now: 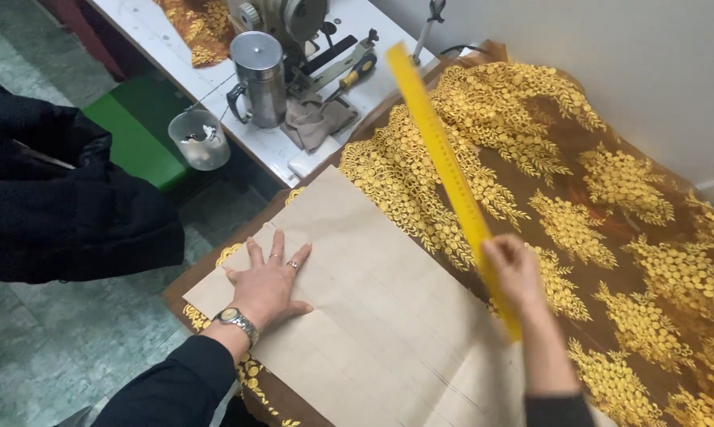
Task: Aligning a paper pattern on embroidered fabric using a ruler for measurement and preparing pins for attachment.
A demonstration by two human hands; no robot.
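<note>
Pressing your left hand (268,283) flat, fingers spread, keeps the brown paper (373,316) steady on the gold-embroidered cloth (610,198). Your right hand (513,269) is clamped on the yellow ruler (444,158), raised aslant; lower it squarely onto the paper's faint lines.

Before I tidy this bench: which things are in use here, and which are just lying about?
In use:
left hand flat on paper pattern
right hand holding yellow ruler
gold lace fabric under the paper

Lying about:
metal jug
plastic cup
screwdriver
grey cloth
</note>
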